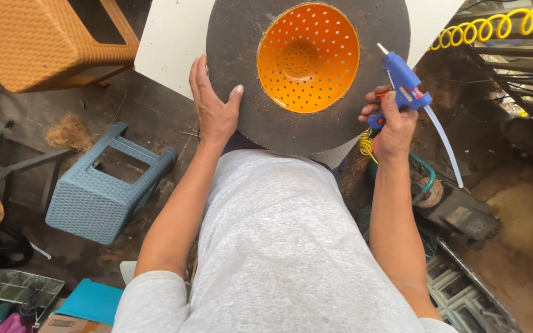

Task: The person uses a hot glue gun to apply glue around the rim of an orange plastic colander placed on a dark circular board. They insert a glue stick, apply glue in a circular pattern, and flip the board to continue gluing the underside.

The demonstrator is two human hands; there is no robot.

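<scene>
A dark round disc (245, 98) lies on a white board (171, 40) in front of me. An orange perforated bowl (308, 57) sits in a hole in the disc. My left hand (212, 105) rests flat on the disc's left edge, fingers spread. My right hand (393, 123) grips a blue glue gun (404, 83) at the disc's right edge, nozzle pointing up and left, close to the disc. A clear glue stick (446, 145) juts out behind the gun.
An orange woven stool (38, 40) stands at upper left and a blue-grey woven stool (109, 185) lies below it. A yellow coiled cable (495, 24) runs at upper right. Dark tools and frames (458, 216) clutter the floor at right.
</scene>
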